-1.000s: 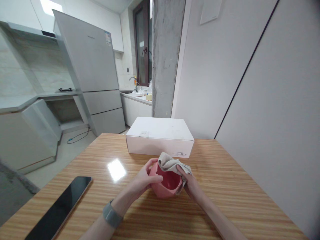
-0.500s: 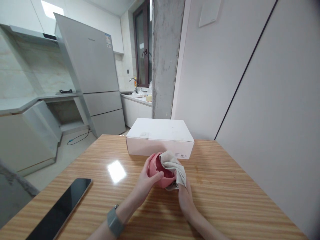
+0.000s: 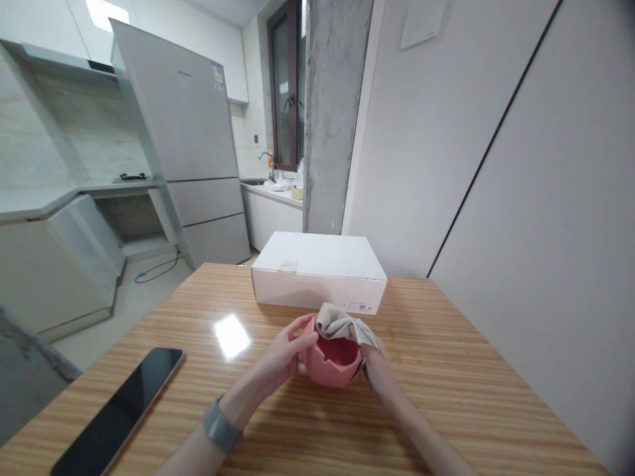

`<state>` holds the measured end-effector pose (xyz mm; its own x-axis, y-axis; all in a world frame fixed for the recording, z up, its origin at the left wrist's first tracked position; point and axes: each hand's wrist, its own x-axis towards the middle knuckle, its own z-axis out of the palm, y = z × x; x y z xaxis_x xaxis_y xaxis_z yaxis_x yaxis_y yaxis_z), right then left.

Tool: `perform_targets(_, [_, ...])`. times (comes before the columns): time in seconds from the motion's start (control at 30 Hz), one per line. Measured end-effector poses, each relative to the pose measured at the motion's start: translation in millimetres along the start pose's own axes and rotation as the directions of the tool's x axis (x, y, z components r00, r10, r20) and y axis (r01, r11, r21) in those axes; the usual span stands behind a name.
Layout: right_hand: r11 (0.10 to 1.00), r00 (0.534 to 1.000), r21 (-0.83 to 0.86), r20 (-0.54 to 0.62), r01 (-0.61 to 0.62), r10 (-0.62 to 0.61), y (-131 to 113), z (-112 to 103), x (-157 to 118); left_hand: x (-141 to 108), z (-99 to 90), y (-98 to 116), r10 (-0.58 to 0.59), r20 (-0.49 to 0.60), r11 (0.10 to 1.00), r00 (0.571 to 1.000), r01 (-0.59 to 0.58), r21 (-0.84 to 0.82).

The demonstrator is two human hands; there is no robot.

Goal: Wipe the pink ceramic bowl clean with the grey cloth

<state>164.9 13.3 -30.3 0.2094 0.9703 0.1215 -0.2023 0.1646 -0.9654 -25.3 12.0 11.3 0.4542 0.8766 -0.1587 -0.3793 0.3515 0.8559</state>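
Note:
A pink bowl (image 3: 331, 373) with a notched rim, much like an ashtray, is tilted so that its hollow inside faces me. On its left side, my left hand (image 3: 290, 347) is closed, the thumb over the rim and the fingers along the outer wall. A light grey cloth (image 3: 340, 324) drapes across the bowl's far rim and down its right side. My right hand (image 3: 380, 367) is closed on this cloth against the bowl's right wall. The cloth covers most of the right hand's fingers.
A white box (image 3: 320, 271) lies just behind the bowl on the wood-grain table (image 3: 461, 383). At the left a black phone (image 3: 122, 410) lies flat near the table edge. Beyond stand a grey fridge (image 3: 183, 125) and a concrete pillar (image 3: 332, 119).
The bowl has turned, its notch now at the near side, and come slightly closer to me. My left hand has shifted its grip; my right hand with the cloth has moved right.

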Motion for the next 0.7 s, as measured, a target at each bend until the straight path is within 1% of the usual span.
perform_targets(0.1, [1.000,0.997,-0.029,-0.081,-0.010,0.007,1,4,-5,3,2.7,-2,0.046,-0.093,0.999,0.995,-0.046,-0.002])
perform_targets(0.2, [0.999,0.985,-0.043,-0.175,-0.012,0.004,7,10,-15,4,9.3,-6,0.136,-0.179,0.990,0.975,-0.138,-0.002])
perform_targets(0.27, [0.999,0.975,-0.039,-0.220,0.001,-0.010,11,17,-24,4,14.7,-10,0.198,-0.216,0.979,0.956,-0.202,0.004])
perform_targets(0.33, [0.998,0.969,-0.029,-0.243,0.047,-0.053,11,23,-31,2,19.5,-13,0.245,-0.228,0.968,0.942,-0.250,0.007])
perform_targets(0.43, [0.989,0.965,-0.010,-0.218,0.145,-0.143,5,29,-35,-1,23.4,-15,0.277,-0.177,0.959,0.944,-0.284,-0.016])
perform_targets(0.5, [0.985,0.971,0.008,-0.171,0.170,-0.166,-1,27,-33,-3,23.2,-13,0.264,-0.142,0.963,0.954,-0.268,-0.008])
perform_targets(0.6, [0.990,0.984,0.029,-0.112,0.139,-0.135,-8,20,-24,-5,19.4,-6,0.205,-0.104,0.978,0.973,-0.199,0.066])
perform_targets(0.7, [0.996,0.987,0.013,-0.133,0.090,-0.088,-8,9,-13,-6,13.4,0,0.085,-0.003,0.993,0.996,-0.085,0.079])
